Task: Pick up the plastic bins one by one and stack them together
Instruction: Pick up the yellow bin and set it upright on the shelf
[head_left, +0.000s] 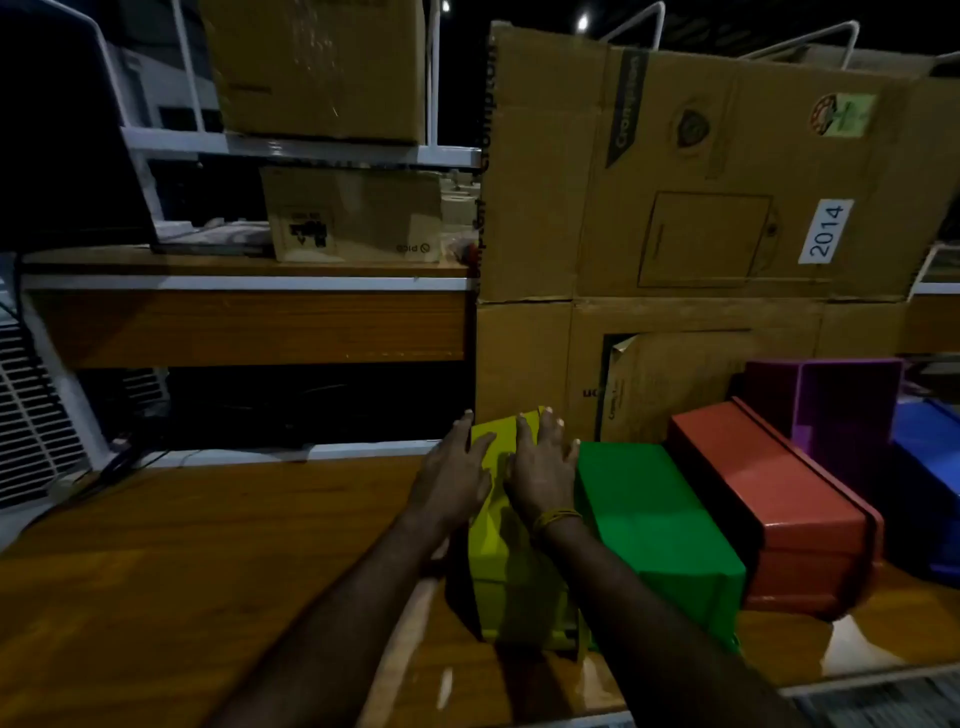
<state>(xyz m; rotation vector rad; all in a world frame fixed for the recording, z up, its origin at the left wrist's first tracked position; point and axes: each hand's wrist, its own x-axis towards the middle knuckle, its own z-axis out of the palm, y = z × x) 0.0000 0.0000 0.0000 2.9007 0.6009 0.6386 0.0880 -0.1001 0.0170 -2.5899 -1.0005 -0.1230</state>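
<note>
A row of upturned plastic bins stands on the wooden table (156, 571). From left to right they are a yellow bin (514, 587), a green bin (660, 525), a red bin (779, 499), a purple bin (841, 410) and a blue bin (930, 467) at the right edge. My left hand (452, 473) lies flat on the yellow bin's upper left side, fingers straight. My right hand (543, 467) lies flat on the yellow bin's top, beside the green bin. A yellow band circles the right wrist.
Large cardboard boxes (727, 182) are stacked right behind the bins. A wooden shelf (249, 322) with smaller boxes stands at the back left. A white grille (31, 410) sits at the far left. The table's front edge (857, 680) runs at the lower right.
</note>
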